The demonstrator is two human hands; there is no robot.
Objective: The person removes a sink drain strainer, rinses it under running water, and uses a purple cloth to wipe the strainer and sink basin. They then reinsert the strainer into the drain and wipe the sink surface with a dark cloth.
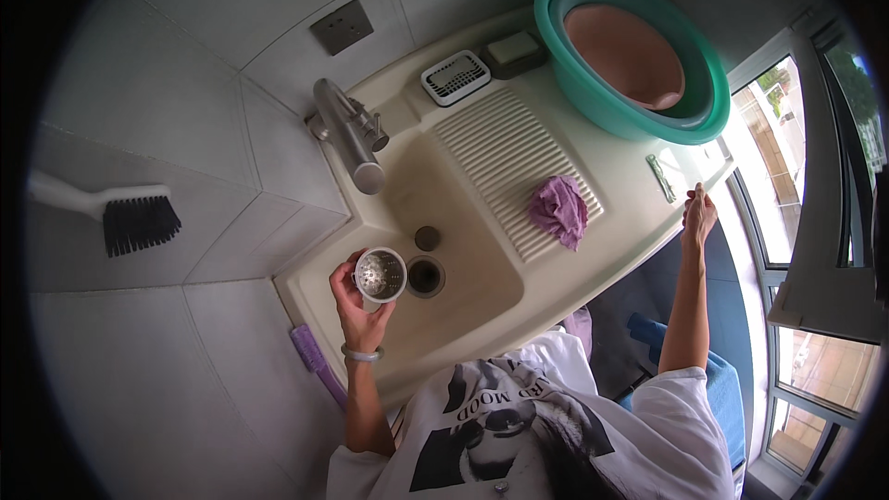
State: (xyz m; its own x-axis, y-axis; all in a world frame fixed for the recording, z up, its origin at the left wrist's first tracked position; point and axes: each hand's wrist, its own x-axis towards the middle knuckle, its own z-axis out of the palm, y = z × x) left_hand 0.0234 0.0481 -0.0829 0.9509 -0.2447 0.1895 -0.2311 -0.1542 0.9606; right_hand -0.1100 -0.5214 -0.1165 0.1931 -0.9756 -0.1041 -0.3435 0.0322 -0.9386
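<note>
My left hand [359,316] grips a small round drain strainer basket [380,275] with a pale rim and a perforated metallic-looking bottom. It is held over the left part of the cream laundry sink [479,292], beside the dark drain hole [426,276]. At the right, my right hand [699,214] is at the front edge of the sink counter, its fingers bent together. Whether anything is between them cannot be made out. Close to its fingertips lies a narrow green-and-white strip [660,178]. A crumpled purple cloth [560,212] rests on the ribbed washboard [510,153].
Nested basins, a green outer basin [590,107] and a pink one [621,48], stand at the back right. A metal faucet [347,135] overhangs the sink. Behind are a soap dish [456,78] and a soap bar [512,46]. Brushes [142,222] hang or stand at left.
</note>
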